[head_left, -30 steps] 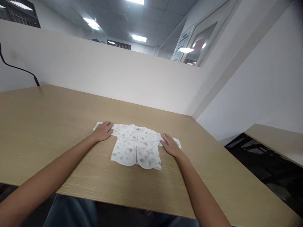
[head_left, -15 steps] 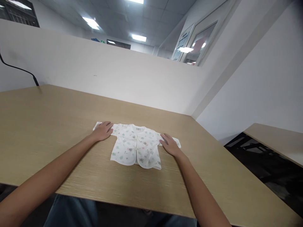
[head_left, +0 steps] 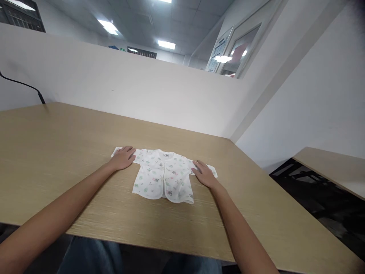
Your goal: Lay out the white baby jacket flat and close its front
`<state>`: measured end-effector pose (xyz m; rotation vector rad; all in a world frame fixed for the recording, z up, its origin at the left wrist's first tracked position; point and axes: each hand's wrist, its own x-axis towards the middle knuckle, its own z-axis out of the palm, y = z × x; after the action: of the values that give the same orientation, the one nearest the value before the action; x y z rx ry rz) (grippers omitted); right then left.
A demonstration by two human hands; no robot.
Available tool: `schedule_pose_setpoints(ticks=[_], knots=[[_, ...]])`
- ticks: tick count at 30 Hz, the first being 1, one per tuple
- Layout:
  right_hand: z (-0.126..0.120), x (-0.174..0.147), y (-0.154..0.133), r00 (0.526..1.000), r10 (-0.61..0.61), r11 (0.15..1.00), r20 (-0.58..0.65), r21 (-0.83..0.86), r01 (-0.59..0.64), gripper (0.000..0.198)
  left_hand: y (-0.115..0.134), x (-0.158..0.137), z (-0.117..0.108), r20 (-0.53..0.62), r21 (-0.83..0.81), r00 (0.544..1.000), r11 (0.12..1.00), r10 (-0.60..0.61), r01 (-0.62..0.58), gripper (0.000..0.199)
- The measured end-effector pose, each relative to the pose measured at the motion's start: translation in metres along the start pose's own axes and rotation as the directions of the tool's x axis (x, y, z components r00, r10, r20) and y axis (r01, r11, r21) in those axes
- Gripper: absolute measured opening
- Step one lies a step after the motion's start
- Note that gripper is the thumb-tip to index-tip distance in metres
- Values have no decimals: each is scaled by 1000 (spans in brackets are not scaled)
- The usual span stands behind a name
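A small white baby jacket (head_left: 151, 177) with green, pink and grey prints lies spread on the table, front side up. Its neckline faces away from me, both sleeves stretch out sideways, and the front panels meet down the middle with rounded lower corners. On the left sleeve rests my left hand (head_left: 123, 157), flat, covering the sleeve's middle while the cuff shows beyond it. My right hand (head_left: 204, 173) lies flat across the other sleeve, fingers stretched out, with the cuff visible past it. Neither hand grips the cloth.
The wood-grain table (head_left: 85, 133) reaches back to a low white partition (head_left: 142, 91). A black cable (head_left: 23, 83) runs down behind the table at the far left. To the right stands a lower wooden surface (head_left: 333, 163) with a dark frame beneath.
Both hands and the jacket keep their places on the table. Only the camera view has shifted very slightly, and my legs below the table edge have moved a little.
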<state>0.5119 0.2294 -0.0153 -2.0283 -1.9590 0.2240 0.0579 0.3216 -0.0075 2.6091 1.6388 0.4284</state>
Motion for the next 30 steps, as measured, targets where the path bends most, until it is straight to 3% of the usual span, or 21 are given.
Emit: schedule_pose_setpoints(ticks=[30], knots=[[-2, -2, -4, 1000, 13, 1000, 4, -8, -13, 60, -2, 1, 4, -13, -16, 1000, 1000, 3, -3, 58]])
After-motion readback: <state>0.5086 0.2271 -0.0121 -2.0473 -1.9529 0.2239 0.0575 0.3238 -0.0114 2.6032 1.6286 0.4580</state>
